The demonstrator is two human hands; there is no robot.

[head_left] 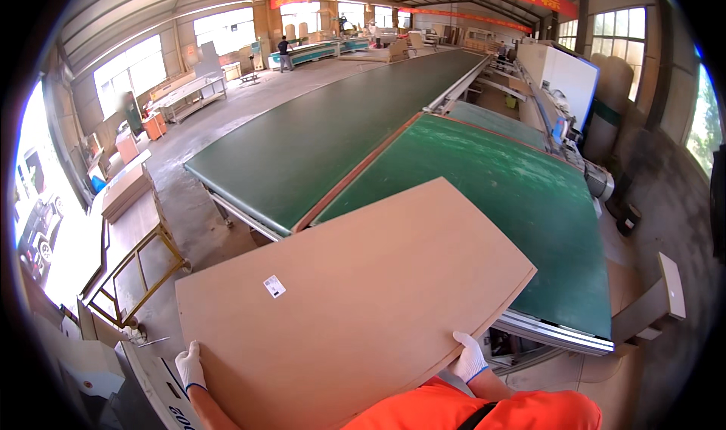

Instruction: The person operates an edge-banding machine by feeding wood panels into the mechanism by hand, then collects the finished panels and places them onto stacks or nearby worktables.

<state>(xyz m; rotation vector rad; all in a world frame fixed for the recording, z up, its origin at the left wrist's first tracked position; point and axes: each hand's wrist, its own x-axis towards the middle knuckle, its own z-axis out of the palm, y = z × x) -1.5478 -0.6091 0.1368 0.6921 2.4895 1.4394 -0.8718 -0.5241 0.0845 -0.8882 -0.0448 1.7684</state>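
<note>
A large tan wood panel (355, 279) with a small white label (274, 286) is held flat in front of my body. A second edge shows beneath its right side, so it may be two panels stacked. My left hand (190, 366), in a white glove, grips the left edge near the front corner. On the right edge, my gloved right hand (470, 357) is closed with the thumb on top and the fingers hidden below. The panel's far corner overlaps the green conveyor belt (484, 195); whether it touches the belt, I cannot tell.
A long dark green conveyor (340, 127) runs away beside the nearer belt. At left stands a yellow-framed cart (144, 256) bearing stacked panels (125, 192). A grey machine (144, 384) is close by my left arm. Two people (284, 54) are farther off at left.
</note>
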